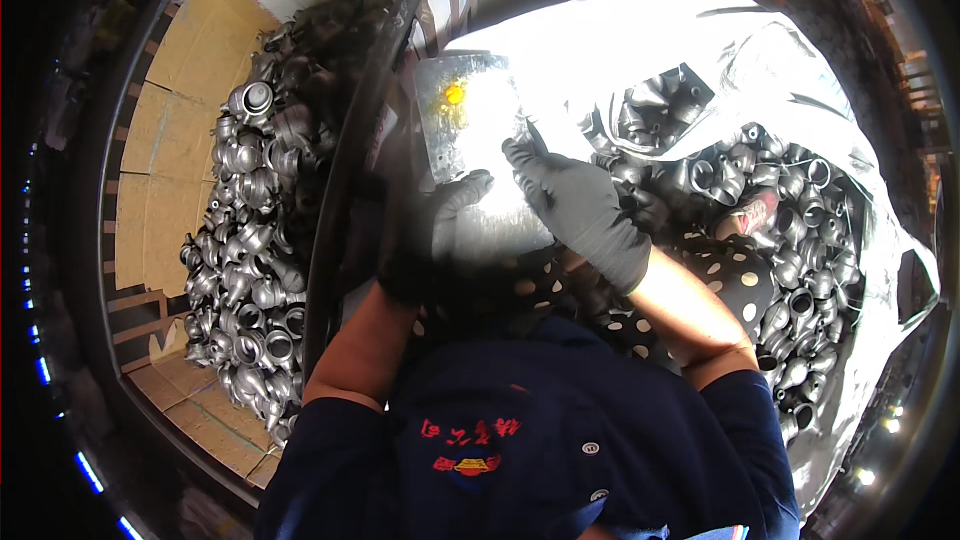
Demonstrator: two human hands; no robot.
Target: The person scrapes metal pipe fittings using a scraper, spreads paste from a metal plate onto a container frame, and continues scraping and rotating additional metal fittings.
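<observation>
A grey metal plate point(480, 135) with a bright yellow-orange spot near its far end is held in front of my body. The near part of it is washed out by glare. My left hand point(432, 230), in a dark glove, grips the plate's left side, its thumb lying over the surface. On the opposite edge is my right hand point(585, 205), also gloved, closed around the side with a digit across the face. Whatever the fingers do beneath the plate is hidden.
At left, a crate point(150, 180) lined with cardboard holds a heap of grey metal fittings point(250, 240). A dark frame bar point(350, 160) separates it from me. At right, a large white sack point(860, 170) lies open around more metal fittings point(800, 310). Dotted fabric point(735, 285) covers my legs.
</observation>
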